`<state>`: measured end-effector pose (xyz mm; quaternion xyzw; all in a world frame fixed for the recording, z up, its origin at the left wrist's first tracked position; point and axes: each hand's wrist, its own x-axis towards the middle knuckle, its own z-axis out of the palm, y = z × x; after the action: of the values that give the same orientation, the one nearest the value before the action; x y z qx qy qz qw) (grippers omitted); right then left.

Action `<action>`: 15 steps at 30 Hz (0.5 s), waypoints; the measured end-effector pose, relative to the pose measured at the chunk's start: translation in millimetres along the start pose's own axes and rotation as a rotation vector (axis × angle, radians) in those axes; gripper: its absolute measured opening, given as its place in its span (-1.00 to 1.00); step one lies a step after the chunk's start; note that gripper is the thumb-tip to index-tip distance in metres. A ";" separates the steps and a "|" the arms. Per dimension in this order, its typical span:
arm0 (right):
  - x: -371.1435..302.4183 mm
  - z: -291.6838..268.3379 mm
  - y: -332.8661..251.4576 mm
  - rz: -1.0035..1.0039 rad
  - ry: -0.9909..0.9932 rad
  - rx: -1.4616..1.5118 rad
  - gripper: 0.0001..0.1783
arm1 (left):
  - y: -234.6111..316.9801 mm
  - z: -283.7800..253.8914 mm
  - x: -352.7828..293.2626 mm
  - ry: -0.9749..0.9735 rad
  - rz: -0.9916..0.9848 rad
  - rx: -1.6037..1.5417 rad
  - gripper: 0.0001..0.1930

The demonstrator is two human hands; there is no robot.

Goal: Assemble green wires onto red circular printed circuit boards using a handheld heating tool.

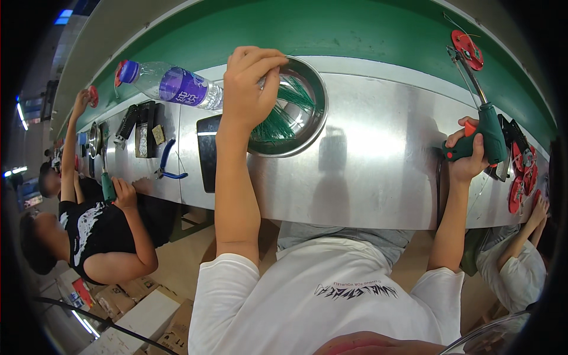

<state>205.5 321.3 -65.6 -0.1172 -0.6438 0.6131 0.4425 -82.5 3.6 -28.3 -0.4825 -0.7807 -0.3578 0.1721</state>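
My left hand is over the left rim of a round steel bowl that holds thin green wires. Its fingers are curled together; whatever they may pinch is hidden. On the right, my right hand grips the green handle of a soldering gun with an orange trigger. The gun points away from me, its metal tip close to a round red part on the green surface. Thin wires stick out around that red part.
A clear bottle leans left of the bowl, beside a dark phone-like slab. Blue-handled pliers lie farther left. Several red parts sit at the far right. Co-workers work along the steel bench on both sides.
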 end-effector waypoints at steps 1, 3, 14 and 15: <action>0.1 0.8 0.9 0.001 0.003 0.001 -0.60 | 3.3 -5.6 0.9 -0.019 0.016 -0.064 -0.76; 1.9 11.3 4.3 0.008 0.015 0.047 -0.60 | 5.1 -14.6 -2.6 -0.039 0.024 -0.099 -0.76; -7.3 -68.7 37.6 0.253 0.055 -0.011 -0.57 | 20.9 12.7 -17.0 -0.309 -0.018 0.056 -0.67; -6.2 -53.5 31.7 0.246 0.040 0.005 -0.57 | 24.2 7.1 -18.9 -0.353 -0.033 0.111 -0.66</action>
<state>234.9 360.7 -104.2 -0.2066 -0.6141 0.6618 0.3772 -51.8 3.6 -35.3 -0.5150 -0.8250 -0.2267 0.0527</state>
